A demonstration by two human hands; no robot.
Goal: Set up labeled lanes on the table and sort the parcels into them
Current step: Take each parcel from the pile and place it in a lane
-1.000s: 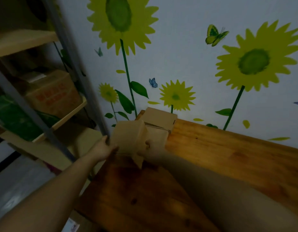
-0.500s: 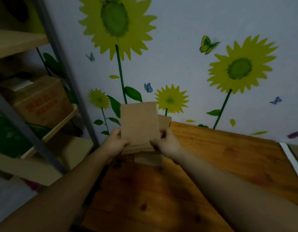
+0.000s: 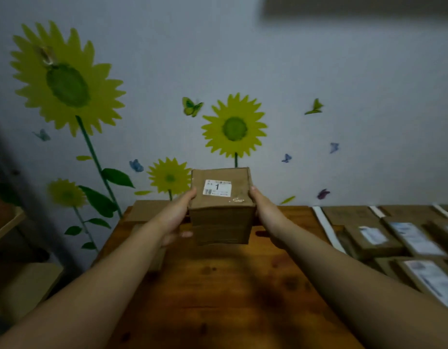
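the left grip (image 3: 176,219) and the right grip (image 3: 267,212) are clamping a cardboard box (image 3: 221,217) between them. each is pressing on one side wall, thumbs lying along the top edges and fingers curling round the sides. the box is hanging between the two grips, above the desk (image 3: 217,298) and not touching it. its top face is tilting toward the camera, so the white label (image 3: 217,188) with a large "1" is showing between the thumbs. this looks like a hold for reading the number before choosing a lane. outside the right grip, past a white strip (image 3: 324,224) lying on the desk, other labelled parcels (image 3: 396,235) are lying flat in rows, probably a lane already filling. just beyond the left grip a plain box (image 3: 146,210) is sitting at the desk's far corner. the held box probably needs carrying to the lane matching its number.
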